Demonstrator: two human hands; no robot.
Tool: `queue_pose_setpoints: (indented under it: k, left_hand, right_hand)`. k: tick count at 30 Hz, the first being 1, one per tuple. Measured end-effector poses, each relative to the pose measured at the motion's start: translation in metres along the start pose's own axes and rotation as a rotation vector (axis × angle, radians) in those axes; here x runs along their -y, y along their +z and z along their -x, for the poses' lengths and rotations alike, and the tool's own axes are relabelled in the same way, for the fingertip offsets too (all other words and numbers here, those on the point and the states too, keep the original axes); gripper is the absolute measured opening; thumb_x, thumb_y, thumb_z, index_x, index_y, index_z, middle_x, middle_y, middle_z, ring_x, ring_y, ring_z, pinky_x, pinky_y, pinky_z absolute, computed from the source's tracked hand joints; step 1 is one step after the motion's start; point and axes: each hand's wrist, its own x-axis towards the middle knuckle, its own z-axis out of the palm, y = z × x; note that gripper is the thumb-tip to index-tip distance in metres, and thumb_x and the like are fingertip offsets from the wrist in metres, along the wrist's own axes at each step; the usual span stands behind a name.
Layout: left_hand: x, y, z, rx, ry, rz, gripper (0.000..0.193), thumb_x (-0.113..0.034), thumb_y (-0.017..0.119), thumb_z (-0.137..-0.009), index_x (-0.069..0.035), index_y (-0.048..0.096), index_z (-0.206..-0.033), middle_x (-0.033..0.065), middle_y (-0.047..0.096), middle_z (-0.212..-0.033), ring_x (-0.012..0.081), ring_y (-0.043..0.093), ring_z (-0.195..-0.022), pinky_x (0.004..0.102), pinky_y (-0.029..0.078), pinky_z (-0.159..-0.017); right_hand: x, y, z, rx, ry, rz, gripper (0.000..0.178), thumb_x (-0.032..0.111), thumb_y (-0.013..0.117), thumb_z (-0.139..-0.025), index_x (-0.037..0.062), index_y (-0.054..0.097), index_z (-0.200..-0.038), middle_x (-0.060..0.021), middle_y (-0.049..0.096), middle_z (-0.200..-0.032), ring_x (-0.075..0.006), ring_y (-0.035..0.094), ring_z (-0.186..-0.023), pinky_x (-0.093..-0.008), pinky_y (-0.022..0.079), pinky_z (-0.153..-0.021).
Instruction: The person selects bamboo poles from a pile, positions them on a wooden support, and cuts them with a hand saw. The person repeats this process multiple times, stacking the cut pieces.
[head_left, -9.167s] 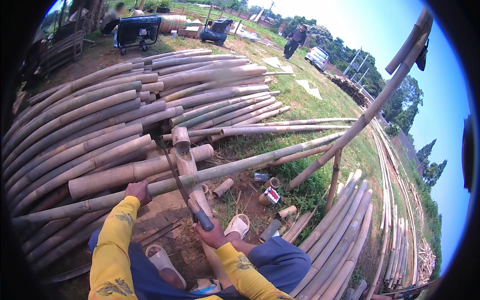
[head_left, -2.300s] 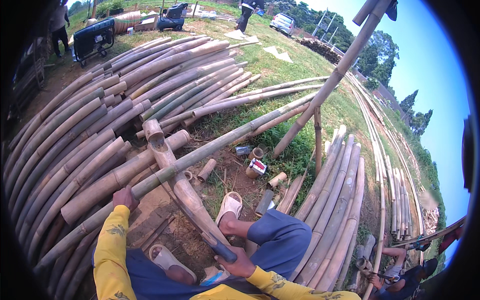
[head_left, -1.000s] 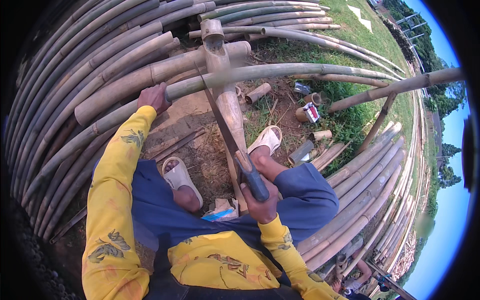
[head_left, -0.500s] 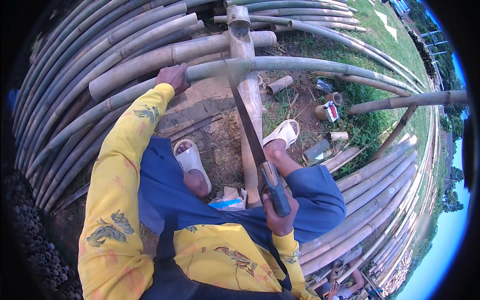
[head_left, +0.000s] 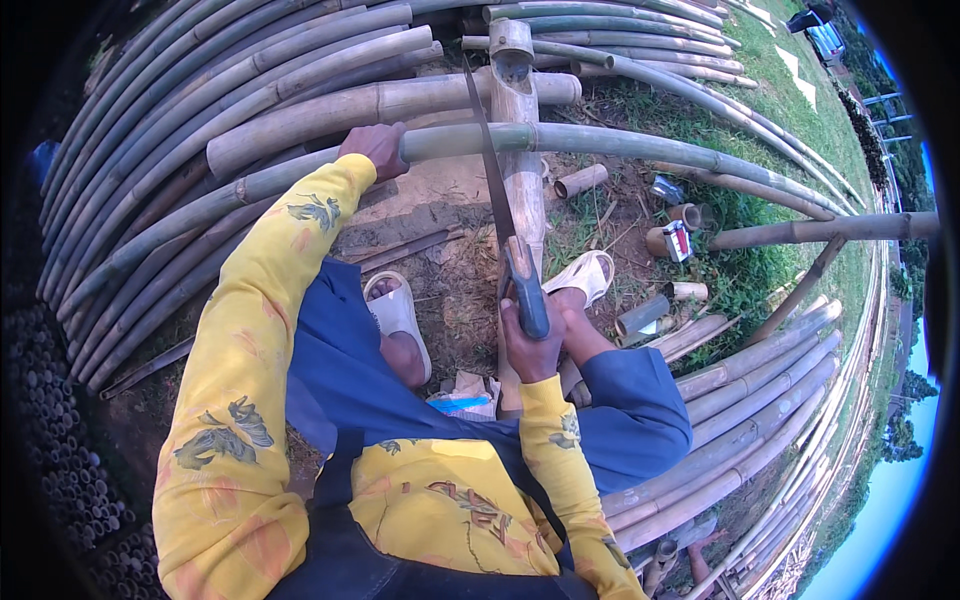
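Observation:
A long green bamboo pole lies across in front of me, resting on an upright-notched thick bamboo post. My left hand is wrapped round the pole, left of the post. In my right hand is the dark handle of a handsaw. Its long blade points away from me and crosses the pole just left of the post, its tip beyond the pole. Whether the teeth have cut into the bamboo cannot be made out.
Stacked bamboo poles fill the left, and more poles lie at the right. Short bamboo pieces and a red-and-white packet lie on the ground. A slanted bamboo brace props a pole. Another person's arm shows at lower right.
My right hand has pushed the saw forward, away from me, so more blade reaches past the pole. The left hand keeps its hold on the pole; the whole view has shifted slightly.

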Motion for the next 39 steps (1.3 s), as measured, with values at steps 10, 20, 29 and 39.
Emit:
queue_pose_setpoints:
  k: [10,20,29,39]
  left_hand:
    - [0.005,0.008,-0.002,0.054,-0.023,-0.013,0.044,-0.031,0.072,-0.076,-0.006,0.067,-0.112,0.0216,0.074,-0.101,0.038,0.072,-0.095,0.0468,0.057,-0.087]
    - [0.004,0.009,-0.01,0.032,-0.004,0.01,0.053,-0.034,0.075,-0.073,-0.008,0.065,-0.118,0.0199,0.074,-0.1,0.0382,0.071,-0.094,0.048,0.057,-0.084]
    - [-0.001,-0.015,0.01,0.044,0.007,0.023,0.048,-0.033,0.072,-0.074,-0.006,0.067,-0.113,0.0228,0.073,-0.099,0.0389,0.072,-0.093,0.0469,0.057,-0.086]
    - [0.012,-0.004,0.011,0.043,0.038,-0.004,0.048,-0.032,0.073,-0.072,-0.005,0.067,-0.112,0.0227,0.073,-0.099,0.0395,0.071,-0.093,0.0473,0.057,-0.084]
  right_hand:
    - [0.01,-0.013,0.036,-0.02,-0.004,0.092,0.017,0.006,0.073,-0.089,-0.0019,0.066,-0.103,-0.0063,0.064,-0.078,-0.0107,0.059,-0.069,-0.0292,0.049,-0.065]
    - [0.028,-0.033,0.009,0.066,0.033,0.083,0.013,0.005,0.073,-0.088,-0.0002,0.065,-0.097,-0.0052,0.062,-0.075,-0.0111,0.055,-0.066,-0.0293,0.047,-0.063]
    - [0.03,-0.002,-0.022,-0.024,-0.062,0.002,0.013,0.003,0.072,-0.086,-0.002,0.065,-0.096,-0.0039,0.059,-0.071,-0.0115,0.054,-0.062,-0.0292,0.046,-0.059]
    - [0.013,0.003,0.014,0.045,-0.016,0.061,0.024,0.004,0.071,-0.089,-0.0026,0.066,-0.111,-0.0065,0.064,-0.076,-0.0122,0.059,-0.068,-0.0293,0.05,-0.067]
